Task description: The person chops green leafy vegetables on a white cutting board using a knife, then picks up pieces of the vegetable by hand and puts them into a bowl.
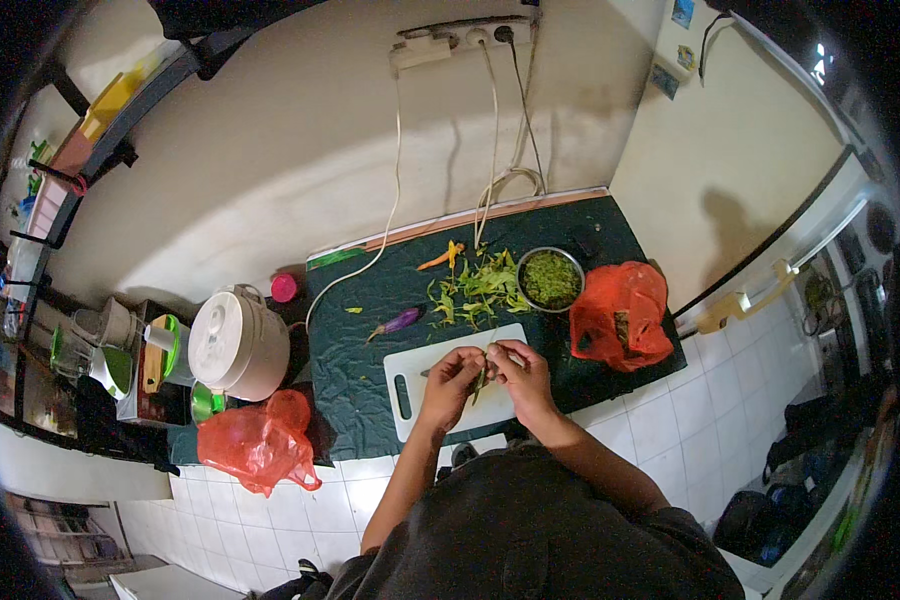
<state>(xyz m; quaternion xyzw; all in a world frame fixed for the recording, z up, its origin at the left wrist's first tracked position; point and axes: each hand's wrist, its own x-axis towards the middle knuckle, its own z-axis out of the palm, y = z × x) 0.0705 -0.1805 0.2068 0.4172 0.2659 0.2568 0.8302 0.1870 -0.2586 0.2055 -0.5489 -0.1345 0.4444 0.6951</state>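
Note:
Both hands are close together over a white cutting board (450, 420) with a handle slot. My left hand (454, 382) pinches a thin green stalk (479, 386), perhaps a bean pod or vegetable stem. My right hand (523, 379) grips the same stalk at its upper part. A small grey piece (425, 373), possibly a knife tip, shows beside my left hand; the rest is hidden. Beyond the board lie loose green leaves and stems (487, 281). A metal bowl (520, 294) of chopped greens (551, 279) stands to their right. Left of the leaves is a purple eggplant (401, 320).
An orange carrot-like vegetable (436, 261) lies near the wall on the dark green table cover (349, 375). At right sits a red plastic bag (622, 315). At left are a white rice cooker (232, 341), another red bag (259, 442) and a pink-lidded container (283, 287). A white cord (352, 274) crosses the table.

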